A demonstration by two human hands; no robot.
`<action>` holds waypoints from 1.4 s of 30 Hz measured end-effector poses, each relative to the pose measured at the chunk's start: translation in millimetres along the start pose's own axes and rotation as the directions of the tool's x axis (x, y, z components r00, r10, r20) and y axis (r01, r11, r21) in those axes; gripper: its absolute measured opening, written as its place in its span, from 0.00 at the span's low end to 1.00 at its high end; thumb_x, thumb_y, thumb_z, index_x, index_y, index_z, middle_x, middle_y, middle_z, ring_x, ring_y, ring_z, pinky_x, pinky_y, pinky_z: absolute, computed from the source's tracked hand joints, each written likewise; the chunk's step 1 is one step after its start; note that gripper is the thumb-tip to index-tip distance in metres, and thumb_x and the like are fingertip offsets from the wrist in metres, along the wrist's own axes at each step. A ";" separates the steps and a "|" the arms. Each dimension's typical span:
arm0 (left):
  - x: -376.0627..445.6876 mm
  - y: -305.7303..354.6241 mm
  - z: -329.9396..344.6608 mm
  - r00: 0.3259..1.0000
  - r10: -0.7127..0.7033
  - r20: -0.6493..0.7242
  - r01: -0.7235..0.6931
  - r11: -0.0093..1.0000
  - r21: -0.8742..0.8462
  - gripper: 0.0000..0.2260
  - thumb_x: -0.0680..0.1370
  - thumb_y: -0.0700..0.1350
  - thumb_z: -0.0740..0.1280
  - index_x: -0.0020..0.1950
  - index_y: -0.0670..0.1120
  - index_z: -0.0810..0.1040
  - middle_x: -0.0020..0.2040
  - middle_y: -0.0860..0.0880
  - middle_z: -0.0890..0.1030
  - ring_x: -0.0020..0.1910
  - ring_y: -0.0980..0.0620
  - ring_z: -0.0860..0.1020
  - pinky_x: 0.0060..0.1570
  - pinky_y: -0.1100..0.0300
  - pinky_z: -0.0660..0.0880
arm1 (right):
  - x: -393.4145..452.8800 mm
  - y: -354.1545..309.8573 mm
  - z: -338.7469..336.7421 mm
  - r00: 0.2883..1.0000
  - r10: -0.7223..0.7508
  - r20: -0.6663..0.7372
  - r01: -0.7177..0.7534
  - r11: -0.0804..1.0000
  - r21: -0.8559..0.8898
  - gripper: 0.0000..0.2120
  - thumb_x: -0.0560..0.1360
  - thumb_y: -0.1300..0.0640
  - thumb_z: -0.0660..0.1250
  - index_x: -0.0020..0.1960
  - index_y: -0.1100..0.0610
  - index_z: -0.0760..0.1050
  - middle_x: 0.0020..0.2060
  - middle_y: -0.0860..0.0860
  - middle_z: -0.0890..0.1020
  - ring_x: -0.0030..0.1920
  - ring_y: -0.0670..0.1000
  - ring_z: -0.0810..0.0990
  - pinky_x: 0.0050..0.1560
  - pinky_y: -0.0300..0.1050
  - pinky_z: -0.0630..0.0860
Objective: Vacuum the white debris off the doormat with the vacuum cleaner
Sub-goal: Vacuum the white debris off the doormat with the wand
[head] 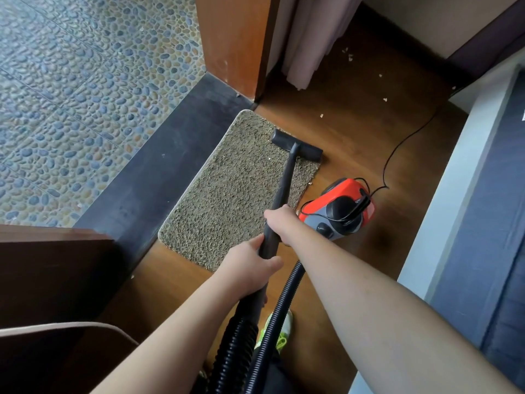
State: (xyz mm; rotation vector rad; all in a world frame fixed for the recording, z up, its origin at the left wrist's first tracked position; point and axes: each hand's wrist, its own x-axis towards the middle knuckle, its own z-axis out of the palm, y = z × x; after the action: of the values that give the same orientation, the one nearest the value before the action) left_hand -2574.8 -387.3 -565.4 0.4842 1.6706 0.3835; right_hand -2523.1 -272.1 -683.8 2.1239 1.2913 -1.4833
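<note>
Both hands hold the tube [279,200]: left hand [250,265] low, right hand [279,220] higher up. The head [297,146] sits on the mat [227,194], far corner. Tube looks stiff & light, so hold it mid-way; the mat is soft & may slide.

Pebble-pattern tile floor [85,95] fills upper left of frame. Dark threshold strip [159,172] runs diagonally from lower left toward centre top. Brown wood floor [355,132] across centre and upper right. Orange-brown door frame [233,44] at top centre, pale curtain [315,38] just right of it. Dark wood furniture [51,274] at lower left. Grey-blue panel [483,223] along right edge. Soft daylight.
</note>
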 end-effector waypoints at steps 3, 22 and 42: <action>-3.2 -8.3 0.0 1.000 -0.007 0.001 0.007 1.000 -0.002 0.24 0.75 0.46 0.66 0.71 0.51 0.69 0.43 0.42 0.83 0.31 0.39 0.83 0.31 0.48 0.82 | -4.5 4.3 4.1 1.000 -0.002 0.005 0.002 1.000 -0.014 0.25 0.78 0.53 0.64 0.72 0.58 0.62 0.64 0.59 0.74 0.59 0.61 0.77 0.53 0.49 0.76; -69.5 -78.9 -2.9 1.000 -0.005 -0.010 0.006 0.998 0.065 0.32 0.71 0.51 0.66 0.76 0.56 0.65 0.47 0.50 0.84 0.35 0.52 0.82 0.45 0.52 0.82 | -65.8 56.4 54.4 0.999 0.028 0.025 -0.025 0.990 -0.136 0.31 0.78 0.51 0.64 0.77 0.57 0.57 0.64 0.58 0.75 0.59 0.60 0.78 0.50 0.51 0.80; -65.2 -74.7 -30.2 1.000 0.005 0.008 -0.005 1.000 0.015 0.17 0.72 0.48 0.66 0.58 0.63 0.69 0.38 0.48 0.84 0.30 0.49 0.83 0.38 0.51 0.83 | -64.0 34.2 66.8 0.999 0.027 -0.028 -0.030 0.990 -0.135 0.29 0.77 0.54 0.62 0.76 0.56 0.59 0.63 0.58 0.76 0.56 0.60 0.79 0.48 0.47 0.78</action>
State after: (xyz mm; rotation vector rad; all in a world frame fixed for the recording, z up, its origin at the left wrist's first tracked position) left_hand -2604.2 -484.2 -543.7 0.5006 1.6658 0.3722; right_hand -2544.8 -367.3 -668.9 2.0726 1.3255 -1.3207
